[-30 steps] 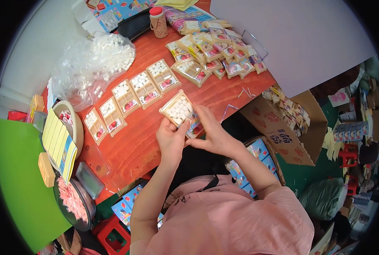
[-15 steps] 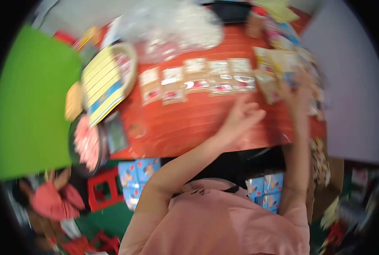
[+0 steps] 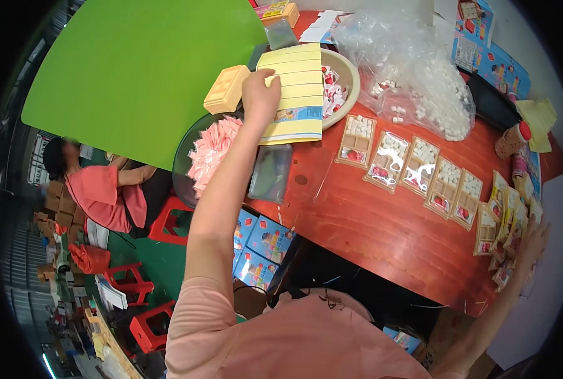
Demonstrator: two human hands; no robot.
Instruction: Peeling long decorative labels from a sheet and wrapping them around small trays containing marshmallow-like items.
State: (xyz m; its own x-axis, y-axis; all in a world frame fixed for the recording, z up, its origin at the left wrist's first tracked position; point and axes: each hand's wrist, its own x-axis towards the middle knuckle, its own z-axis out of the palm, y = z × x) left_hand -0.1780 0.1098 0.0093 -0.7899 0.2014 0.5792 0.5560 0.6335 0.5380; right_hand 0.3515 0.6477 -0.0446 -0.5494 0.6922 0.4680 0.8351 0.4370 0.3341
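Note:
My left hand (image 3: 261,98) is over the left edge of a yellow printed card stack (image 3: 297,88), its fingers bent and a gap between thumb and forefinger. The stack lies partly across a cream bowl (image 3: 353,79) of small red-and-white packets. Far right, my right hand (image 3: 533,240) rests with fingers extended against a row of upright filled trays and yellow packs (image 3: 505,218). Between the hands, several clear compartment trays (image 3: 389,161) lie in a slanting row, each with white pellets and a red packet.
Beside my left arm are a black bowl of pink sachets (image 3: 212,148), a yellow block-shaped box (image 3: 227,88) and a dark clear container (image 3: 270,174). A big plastic bag of white pellets (image 3: 414,69) lies behind the trays. A co-worker (image 3: 107,189) sits at left near red stools (image 3: 171,221).
The view has swung left. My left hand has gone from the table's middle to the yellow card stack. My right hand stays by the packs at the right.

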